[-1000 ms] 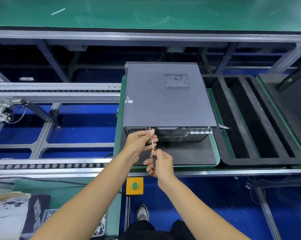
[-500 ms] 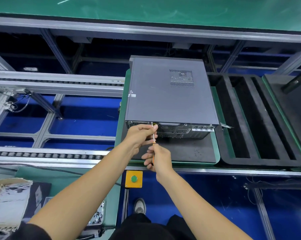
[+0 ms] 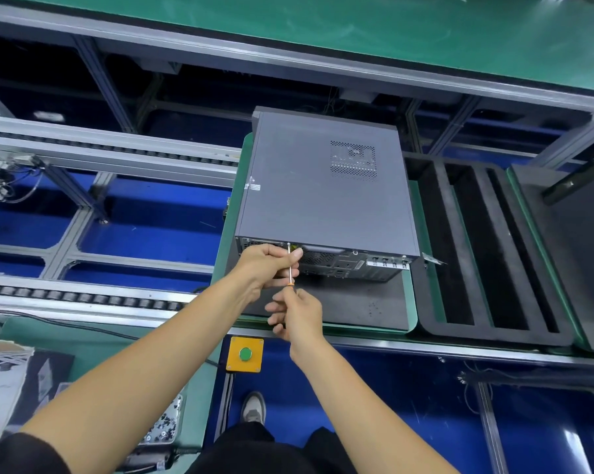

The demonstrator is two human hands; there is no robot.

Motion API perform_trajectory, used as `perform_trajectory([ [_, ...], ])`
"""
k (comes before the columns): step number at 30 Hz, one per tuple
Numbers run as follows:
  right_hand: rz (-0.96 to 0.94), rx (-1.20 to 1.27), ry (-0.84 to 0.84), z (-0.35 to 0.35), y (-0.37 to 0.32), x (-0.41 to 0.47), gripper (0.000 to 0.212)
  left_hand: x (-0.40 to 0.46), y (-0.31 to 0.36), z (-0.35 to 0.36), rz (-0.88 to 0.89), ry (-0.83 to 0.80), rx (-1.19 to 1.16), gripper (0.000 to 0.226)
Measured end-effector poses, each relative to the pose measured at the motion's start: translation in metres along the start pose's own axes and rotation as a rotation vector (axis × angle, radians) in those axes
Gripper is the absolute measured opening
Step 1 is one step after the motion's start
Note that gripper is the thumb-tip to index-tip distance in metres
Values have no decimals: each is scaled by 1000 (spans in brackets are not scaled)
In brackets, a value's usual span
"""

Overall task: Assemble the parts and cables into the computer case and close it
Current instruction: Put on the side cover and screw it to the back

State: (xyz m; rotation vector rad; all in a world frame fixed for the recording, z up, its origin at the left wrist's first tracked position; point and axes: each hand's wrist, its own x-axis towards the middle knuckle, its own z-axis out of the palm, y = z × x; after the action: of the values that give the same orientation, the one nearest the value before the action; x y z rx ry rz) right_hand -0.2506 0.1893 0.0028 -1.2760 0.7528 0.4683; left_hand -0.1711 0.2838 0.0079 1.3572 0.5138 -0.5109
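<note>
The closed dark grey metal computer case [image 3: 326, 193] lies on its side on a black foam pad [image 3: 364, 306], which sits on a green-edged pallet [image 3: 232, 206] of the conveyor line; the perforated vent patch of the case faces up, and the rear panel with its ports faces the person.

The slim screwdriver with a steel shaft and orange-and-black handle [image 3: 289, 268] stands nearly upright against the rear panel; its tip meets the upper edge of that panel, left of centre (the screw itself is too small to make out).

The left hand [image 3: 270, 265] rests against the rear panel; its thumb and fingers are curled round the steel shaft and pinch it near the tip.

The right hand [image 3: 297, 311] sits just below the left; its fingers are closed round the handle, most of which is hidden inside the grip.

To the right of the case lies a black foam tray with long parallel slots [image 3: 487, 254]; a yellow box with a green push button [image 3: 245, 354] is fixed to the front rail below the hands; a clear container of small dark screws [image 3: 162, 425] stands at the lower left.
</note>
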Motion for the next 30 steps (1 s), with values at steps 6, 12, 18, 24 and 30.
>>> perform_trajectory([
  [6, 135, 170, -133, 15, -4, -4, 20, 2, 3, -18, -54, -253, -9, 20],
  [12, 61, 68, -6, 8, 3, -3, 15, 2, 6, -11, -57, -102, 14, 23],
  [18, -15, 32, -13, 6, 5, 0, 14, 2, 0, -4, -15, -17, -10, 36],
  [24, 116, 91, -128, 15, -4, 0, 33, 2, 6, -20, -68, -219, -18, 18],
  [30, -13, -4, 35, 3, 4, 0, 18, 5, 1, -11, -64, -123, -54, 12],
])
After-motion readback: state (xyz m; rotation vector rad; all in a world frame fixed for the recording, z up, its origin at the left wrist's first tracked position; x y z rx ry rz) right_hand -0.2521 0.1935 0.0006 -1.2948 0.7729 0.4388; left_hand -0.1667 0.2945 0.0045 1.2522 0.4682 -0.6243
